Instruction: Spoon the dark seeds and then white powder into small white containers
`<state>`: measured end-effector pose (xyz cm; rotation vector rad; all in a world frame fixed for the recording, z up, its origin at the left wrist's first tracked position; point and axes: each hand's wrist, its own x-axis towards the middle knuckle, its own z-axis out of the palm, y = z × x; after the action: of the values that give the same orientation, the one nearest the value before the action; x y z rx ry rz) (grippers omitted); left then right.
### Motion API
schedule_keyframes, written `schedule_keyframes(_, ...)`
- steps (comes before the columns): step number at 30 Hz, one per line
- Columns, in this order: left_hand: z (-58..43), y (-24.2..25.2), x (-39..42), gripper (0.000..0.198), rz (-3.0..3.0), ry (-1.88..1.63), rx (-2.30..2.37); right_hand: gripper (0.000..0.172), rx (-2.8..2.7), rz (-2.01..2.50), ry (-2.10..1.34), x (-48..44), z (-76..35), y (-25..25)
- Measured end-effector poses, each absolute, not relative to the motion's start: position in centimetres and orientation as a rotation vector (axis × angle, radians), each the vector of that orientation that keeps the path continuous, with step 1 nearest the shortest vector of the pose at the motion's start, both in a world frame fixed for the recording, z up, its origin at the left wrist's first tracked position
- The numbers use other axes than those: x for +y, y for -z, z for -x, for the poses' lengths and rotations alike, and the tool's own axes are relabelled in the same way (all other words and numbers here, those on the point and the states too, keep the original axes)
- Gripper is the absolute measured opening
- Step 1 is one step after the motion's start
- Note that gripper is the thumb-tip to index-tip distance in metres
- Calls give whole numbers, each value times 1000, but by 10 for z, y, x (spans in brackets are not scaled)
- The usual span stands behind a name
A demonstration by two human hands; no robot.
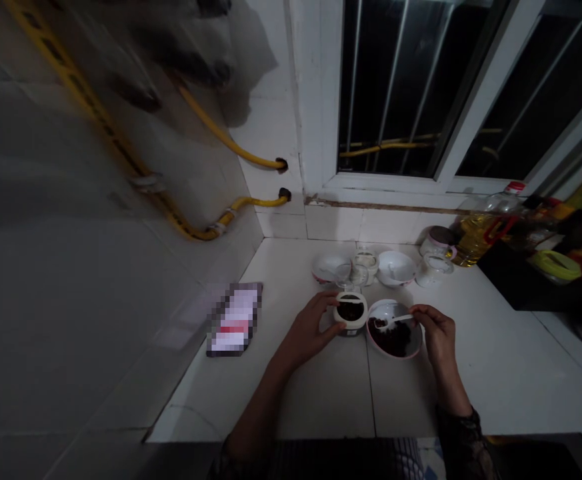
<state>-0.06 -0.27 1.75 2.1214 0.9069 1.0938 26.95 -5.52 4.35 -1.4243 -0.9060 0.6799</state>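
Observation:
My left hand wraps around a small white jar that stands open on the counter with dark contents inside. Right beside it sits a white bowl holding dark red pieces. My right hand pinches the handle of a white spoon, whose scoop lies over the bowl with some of the dark pieces in it.
Behind stand two white bowls, a glass jar, small lidded pots and an oil bottle by the window. A blurred packet lies at the left wall. A black stove sits to the right.

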Motion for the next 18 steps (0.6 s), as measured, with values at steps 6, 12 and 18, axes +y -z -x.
schedule_keyframes(6, 1, -17, -2, 28, -2134, -1104, 908, 16, -916, 1408, -674, -55, -271, -42)
schedule_keyframes(12, 0, -16, -2, 27, -2140, -1105, 908, 17, -905, 1410, -669, -54, -272, -41)
schedule_keyframes(18, 0, -16, -2, 27, -2139, -1121, 895, 18, -939, 1388, -606, -53, -264, -52)
